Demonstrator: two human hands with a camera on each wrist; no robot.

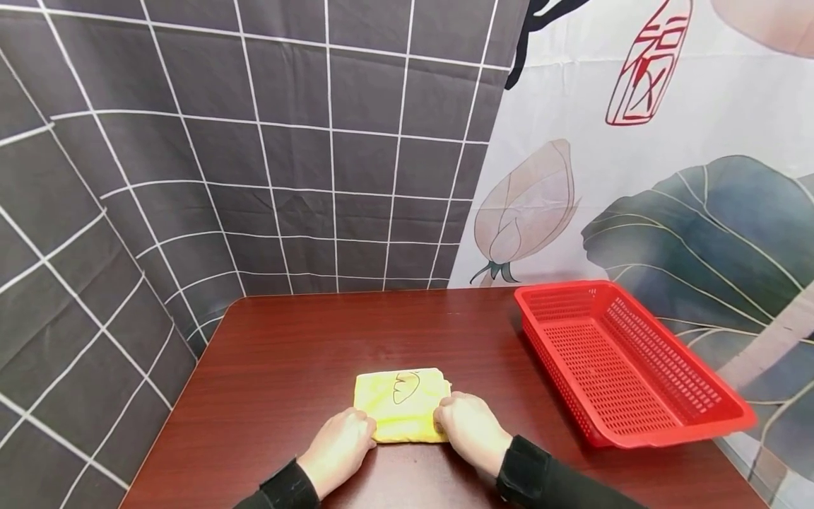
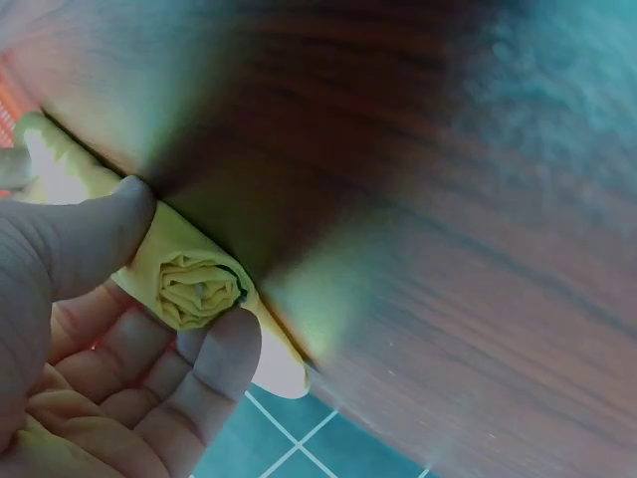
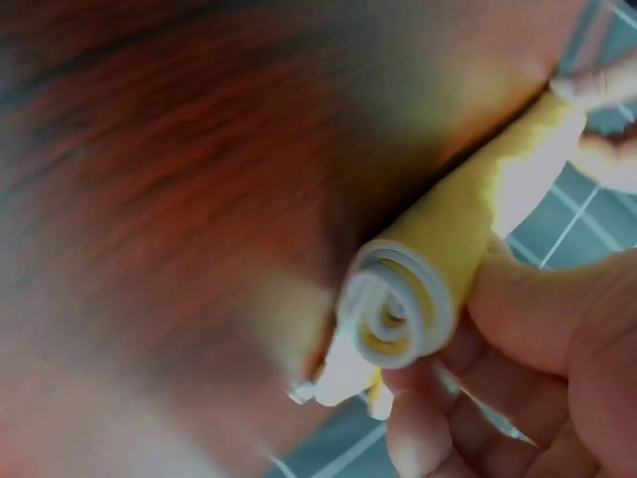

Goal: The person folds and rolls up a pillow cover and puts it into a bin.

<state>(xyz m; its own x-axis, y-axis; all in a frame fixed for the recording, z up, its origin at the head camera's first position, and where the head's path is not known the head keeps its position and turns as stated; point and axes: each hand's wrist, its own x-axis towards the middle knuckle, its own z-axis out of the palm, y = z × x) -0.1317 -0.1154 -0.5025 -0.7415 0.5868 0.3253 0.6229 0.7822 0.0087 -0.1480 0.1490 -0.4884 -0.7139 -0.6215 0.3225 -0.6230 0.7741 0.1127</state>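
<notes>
A yellow cloth [image 1: 407, 399] with a dark-outlined leaf-like print lies on the table, its near edge rolled up and a flat part stretching away behind the roll. My left hand [image 1: 340, 447] grips the left end of the roll, thumb on the near side and fingers curled round the end. At the right end my right hand [image 1: 473, 433] holds the roll in the same way. In the left wrist view the rolled end [image 2: 199, 291] shows tight spiral layers. Seen from the right wrist, the other end [image 3: 398, 311] shows looser yellow and whitish layers.
A red plastic basket [image 1: 623, 367] with perforated walls stands on the right side of the reddish-brown table [image 1: 286, 353]. Behind and to the left hangs a grey sheet [image 1: 286, 155] with white grid lines. A white sheet with plant prints [image 1: 540, 205] hangs at the right.
</notes>
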